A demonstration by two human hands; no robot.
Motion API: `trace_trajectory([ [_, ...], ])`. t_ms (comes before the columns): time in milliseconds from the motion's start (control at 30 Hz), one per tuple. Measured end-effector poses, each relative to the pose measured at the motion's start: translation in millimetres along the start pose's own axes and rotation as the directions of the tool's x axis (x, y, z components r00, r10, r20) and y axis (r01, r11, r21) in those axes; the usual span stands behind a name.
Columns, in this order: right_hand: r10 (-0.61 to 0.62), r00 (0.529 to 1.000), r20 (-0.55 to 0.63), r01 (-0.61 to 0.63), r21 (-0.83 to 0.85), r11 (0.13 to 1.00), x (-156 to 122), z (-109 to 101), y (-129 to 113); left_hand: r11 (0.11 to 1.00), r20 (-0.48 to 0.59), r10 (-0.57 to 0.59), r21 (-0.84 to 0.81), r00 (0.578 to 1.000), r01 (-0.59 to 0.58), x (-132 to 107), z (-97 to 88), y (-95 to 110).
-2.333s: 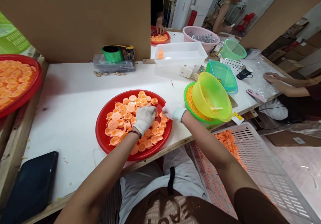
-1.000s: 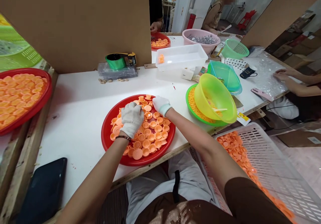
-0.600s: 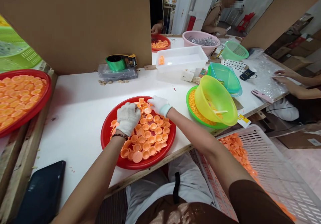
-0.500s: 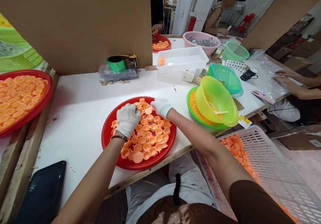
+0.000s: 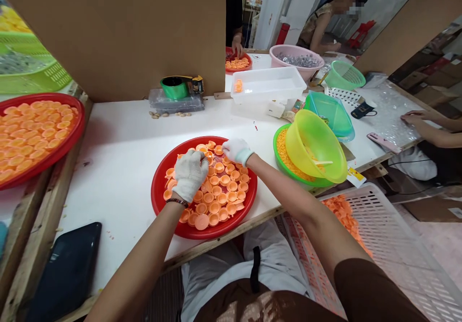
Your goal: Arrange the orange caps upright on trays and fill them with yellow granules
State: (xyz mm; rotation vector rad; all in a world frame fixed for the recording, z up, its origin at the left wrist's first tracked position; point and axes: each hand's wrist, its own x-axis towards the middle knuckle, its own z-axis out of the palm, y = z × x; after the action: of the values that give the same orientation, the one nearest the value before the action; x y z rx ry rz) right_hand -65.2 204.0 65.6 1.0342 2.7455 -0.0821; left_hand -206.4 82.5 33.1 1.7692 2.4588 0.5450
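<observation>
Nearest to you, a dark flat slab (image 5: pixel 61 269) lay at the table's front left corner, well apart from the work. A white crate (image 5: pixel 393 245) stood low at your right knee, below the table (image 5: pixel 122 148) edge, with loose orange pieces heaped at its near end; so low and close, it was likely within an easy drop of your right arm.

Straight ahead sat the red tray (image 5: pixel 187 228), pulled close to the front edge so both forearms could reach over it. It held the orange cups (image 5: pixel 220 199), most of them mouth up in a single layer. Your gloved left hand (image 5: pixel 189 175) rested on the left half of the tray, its fingers curled down among the cups. Your gloved right hand (image 5: pixel 236 150) sat at the far right rim, its fingers drawn together and pointing at the cups between the two hands. The gloves hid the fingertips, so I cannot tell whether either hand had closed on a cup.

Just right of the tray, a yellow bowl (image 5: pixel 317 139) leaned tilted inside a green bowl (image 5: pixel 279 161) of small yellow bits. A second red tray (image 5: pixel 77 134), full of cups, stood at the far left. Beyond, a tape dispenser (image 5: pixel 178 86) sat against the cardboard wall (image 5: pixel 119 33), which screened your place from a white bin (image 5: pixel 269 81), a pink basin (image 5: pixel 274 55) and a co-worker's hand (image 5: pixel 415 117) to the right.
</observation>
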Motion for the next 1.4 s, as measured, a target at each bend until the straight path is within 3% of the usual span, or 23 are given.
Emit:
trace_trajectory([
  [267, -0.065, 0.997, 0.048, 0.064, 0.022, 0.998, -16.2, 3.6, 11.5, 0.997, 0.024, 0.078, 0.027, 0.997, -0.079, 28.8, 20.5, 19.9],
  [400, -0.005, 1.000, -0.011, 0.006, 0.081, 0.997, -12.4, 7.7, 20.1, 0.993, 0.040, 0.114, 0.030, 0.993, -0.115, 35.3, 24.6, 22.4],
  [467, 0.009, 0.997, -0.077, 0.001, 0.120, 0.993, -5.4, 9.1, 19.7, 0.995, 0.013, 0.094, 0.033, 0.995, -0.094, 33.3, 20.9, 15.1],
  [567, -0.061, 0.987, -0.148, 0.087, 0.178, 0.980, 8.7, 12.3, 8.3, 0.999, -0.059, 0.007, 0.053, 0.998, -0.003, 23.5, 13.3, -5.3],
  [667, -0.156, 0.975, -0.155, 0.181, 0.161, 0.970, 22.3, 16.2, -11.2, 0.996, -0.077, -0.036, 0.079, 0.996, 0.042, 9.4, 11.9, -25.8],
  [767, -0.163, 0.976, -0.144, 0.178, 0.099, 0.979, 30.4, 18.3, -26.1, 0.995, -0.052, -0.027, 0.097, 0.998, 0.032, -1.1, 15.9, -37.8],
  [867, -0.168, 0.979, -0.118, 0.176, 0.064, 0.982, 32.2, 18.6, -29.1, 0.995, -0.042, -0.034, 0.092, 0.999, 0.037, -2.8, 16.2, -43.0],
  [1000, -0.131, 0.973, -0.190, 0.154, 0.115, 0.981, 34.1, 16.5, -27.7, 0.997, -0.035, -0.040, 0.064, 0.999, 0.042, 4.3, 8.2, -44.4],
  [1133, -0.117, 0.985, -0.127, 0.129, 0.089, 0.988, 41.9, 10.9, -34.9, 0.998, 0.075, 0.021, 0.053, 0.997, -0.025, 7.4, 2.3, -41.6],
  [1267, -0.121, 0.989, -0.083, 0.127, 0.066, 0.990, 46.0, 4.8, -39.6, 0.998, 0.144, 0.054, 0.028, 0.988, -0.059, -5.4, 0.3, -45.4],
  [1400, -0.137, 0.987, -0.081, 0.141, 0.049, 0.989, 48.9, 1.2, -42.0, 0.998, 0.106, 0.057, 0.025, 0.993, -0.059, -15.6, -4.6, -55.3],
])
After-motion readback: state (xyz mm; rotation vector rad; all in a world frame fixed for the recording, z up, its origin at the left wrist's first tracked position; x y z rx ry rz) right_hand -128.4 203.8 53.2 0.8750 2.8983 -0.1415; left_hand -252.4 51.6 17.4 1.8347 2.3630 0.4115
